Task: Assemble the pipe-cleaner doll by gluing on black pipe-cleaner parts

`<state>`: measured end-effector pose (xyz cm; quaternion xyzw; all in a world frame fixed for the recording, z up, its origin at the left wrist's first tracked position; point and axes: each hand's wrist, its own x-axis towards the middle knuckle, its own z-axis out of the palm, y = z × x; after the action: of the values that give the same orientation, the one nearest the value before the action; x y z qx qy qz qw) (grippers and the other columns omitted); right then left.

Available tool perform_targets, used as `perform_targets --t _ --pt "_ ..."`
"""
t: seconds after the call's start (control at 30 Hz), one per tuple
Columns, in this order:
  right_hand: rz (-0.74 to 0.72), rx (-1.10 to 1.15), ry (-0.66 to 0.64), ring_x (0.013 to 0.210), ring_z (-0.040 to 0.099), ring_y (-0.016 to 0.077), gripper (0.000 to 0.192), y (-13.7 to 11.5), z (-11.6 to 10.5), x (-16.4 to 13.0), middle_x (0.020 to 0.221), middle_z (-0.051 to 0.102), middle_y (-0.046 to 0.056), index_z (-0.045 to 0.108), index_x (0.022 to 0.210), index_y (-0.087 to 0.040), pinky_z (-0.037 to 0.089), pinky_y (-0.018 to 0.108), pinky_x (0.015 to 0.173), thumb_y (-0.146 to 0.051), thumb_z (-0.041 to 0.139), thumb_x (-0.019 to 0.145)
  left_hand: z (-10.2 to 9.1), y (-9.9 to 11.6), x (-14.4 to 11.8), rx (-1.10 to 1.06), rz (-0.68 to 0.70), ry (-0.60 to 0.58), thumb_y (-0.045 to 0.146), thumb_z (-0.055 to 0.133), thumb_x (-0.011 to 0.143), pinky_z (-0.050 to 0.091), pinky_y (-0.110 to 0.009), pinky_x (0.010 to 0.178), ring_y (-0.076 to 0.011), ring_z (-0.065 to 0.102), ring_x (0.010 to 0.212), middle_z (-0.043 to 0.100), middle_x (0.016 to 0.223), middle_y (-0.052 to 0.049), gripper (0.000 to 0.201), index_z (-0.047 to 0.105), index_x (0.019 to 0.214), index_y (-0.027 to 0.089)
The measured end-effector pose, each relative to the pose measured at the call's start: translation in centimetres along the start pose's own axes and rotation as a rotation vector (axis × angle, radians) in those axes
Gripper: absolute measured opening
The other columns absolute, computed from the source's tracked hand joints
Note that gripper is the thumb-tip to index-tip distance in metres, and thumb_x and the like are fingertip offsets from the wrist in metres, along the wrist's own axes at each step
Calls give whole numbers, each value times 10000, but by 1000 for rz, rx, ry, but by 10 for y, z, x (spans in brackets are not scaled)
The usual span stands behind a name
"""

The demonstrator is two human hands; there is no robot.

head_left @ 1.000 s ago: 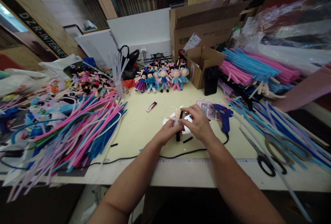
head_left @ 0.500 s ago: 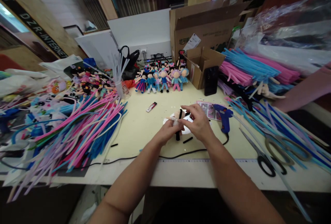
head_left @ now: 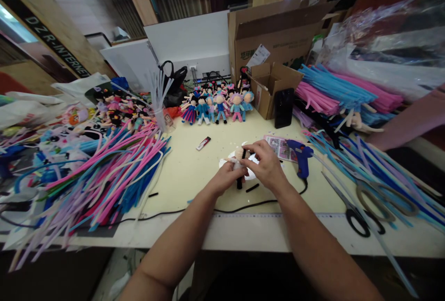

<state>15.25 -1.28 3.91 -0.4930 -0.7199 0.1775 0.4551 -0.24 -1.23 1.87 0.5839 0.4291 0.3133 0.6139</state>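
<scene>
My left hand (head_left: 227,177) is closed around a small pipe-cleaner doll (head_left: 239,153) with a pale head, a white body and black lower parts. A short black pipe-cleaner piece (head_left: 244,153) lies against the side of the doll's head. My right hand (head_left: 268,166) has its thumb and fingers closed on that piece; its fingertips partly cover it. Below the hands, a loose black piece (head_left: 252,188) rests on the table. A bright white patch shows under the hands.
A blue glue gun (head_left: 301,157) lies right of my hands, its cord crossing the table's front. Scissors (head_left: 354,208) are farther right. Pipe-cleaner bundles (head_left: 139,166) spread at left. A lighter (head_left: 203,143), finished dolls (head_left: 219,109), a phone (head_left: 284,108) and boxes (head_left: 271,83) stand behind.
The black piece at the doll's head has shifted slightly to the right, and more of the pale head shows. Both hands stay in nearly the same place.
</scene>
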Motion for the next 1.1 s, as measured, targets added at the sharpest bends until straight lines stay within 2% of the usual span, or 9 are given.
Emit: perform_targets --t 0.23,0.33,0.43,0.53,0.6,0.8,0.93,1.0,1.1 --pt "-2 7 -4 879 544 216 265 1 1 0 938 547 64 652 1015 -218 462 358 744 -239 645 751 0 -1 0 7 13 4 379 603 758 401 -262 648 -137 530 627 572 614 -21 256 617 713 127" --pt "38 120 1 788 545 179 353 0 1 1 945 556 55 630 1088 -216 471 334 699 -274 659 741 0 1 1 -25 25 24 382 597 758 401 -260 641 -134 526 625 576 616 -24 261 613 709 126" --pt "123 280 77 695 539 141 385 2 1 2 917 581 39 596 1139 -210 470 302 645 -319 622 770 0 3 1 -99 23 53 344 611 729 402 -258 625 -132 523 615 581 615 -22 220 614 734 125" --pt "245 372 162 654 548 137 243 7 3 2 786 607 15 623 959 -183 451 283 616 -333 608 768 0 3 2 -190 36 55 294 599 707 410 -257 619 -128 523 601 588 620 -25 182 613 757 120" --pt "310 388 163 620 547 139 169 12 4 2 683 599 -4 607 813 -180 432 273 592 -339 613 754 -1 2 3 -247 39 53 279 572 713 419 -256 615 -131 537 608 606 654 -40 184 616 779 113" --pt "347 297 161 518 484 122 269 17 2 5 531 537 -38 514 642 -201 367 254 534 -420 580 785 -5 1 6 -465 15 115 301 580 736 451 -265 602 -149 592 661 663 861 -62 304 581 1002 153" --pt "285 191 123 502 442 116 388 6 -2 2 483 451 -46 422 547 -212 338 254 530 -427 456 868 -13 3 8 -478 81 159 295 626 713 458 -258 611 -161 591 736 673 901 -60 279 611 950 149" --pt "261 141 19 518 460 119 329 0 -4 -6 516 473 -46 469 590 -211 342 253 532 -381 462 871 -20 5 9 -462 102 217 288 658 689 453 -244 620 -165 591 782 675 914 -55 295 628 947 149" --pt "232 -25 -79 611 530 146 105 -2 -11 -33 640 565 -33 587 827 -226 393 273 595 -286 505 853 -32 7 10 -488 125 280 283 697 660 438 -228 617 -161 598 814 687 923 -41 331 649 966 165"
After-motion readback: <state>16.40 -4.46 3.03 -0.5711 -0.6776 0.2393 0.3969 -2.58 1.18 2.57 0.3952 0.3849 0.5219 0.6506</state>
